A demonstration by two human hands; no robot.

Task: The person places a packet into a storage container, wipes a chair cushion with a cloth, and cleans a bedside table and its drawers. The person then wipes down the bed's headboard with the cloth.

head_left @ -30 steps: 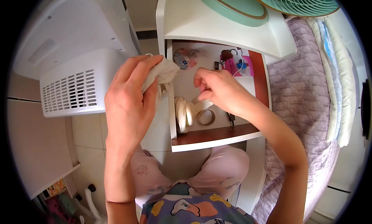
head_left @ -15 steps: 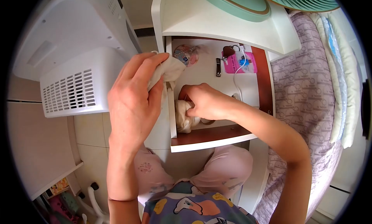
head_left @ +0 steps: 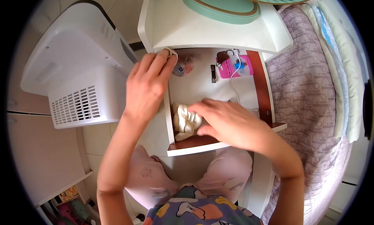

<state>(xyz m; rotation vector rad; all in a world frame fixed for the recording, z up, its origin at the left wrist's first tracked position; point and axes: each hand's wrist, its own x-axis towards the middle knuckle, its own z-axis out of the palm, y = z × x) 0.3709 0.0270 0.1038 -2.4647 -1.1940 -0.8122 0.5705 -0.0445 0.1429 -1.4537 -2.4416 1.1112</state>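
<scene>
A crumpled cream cloth [head_left: 186, 121] lies in the near left corner of the open drawer [head_left: 194, 150]. Just right of it is the right hand [head_left: 228, 121], its grip apart, thumb spread from fingers; whether it touches cannot be told. Farther left, the left hand [head_left: 148, 84] curls its fingers by a white strip [head_left: 171, 52]; whether that grip is clamped cannot be told. Beyond lie a nail clipper [head_left: 213, 74] and a pink packet [head_left: 225, 72].

Cloth [head_left: 187, 121] in near left corner of drawer [head_left: 191, 150], nail clipper [head_left: 213, 74] left of packet [head_left: 247, 70], fan base [head_left: 222, 10] on cabinet [head_left: 202, 36]
</scene>
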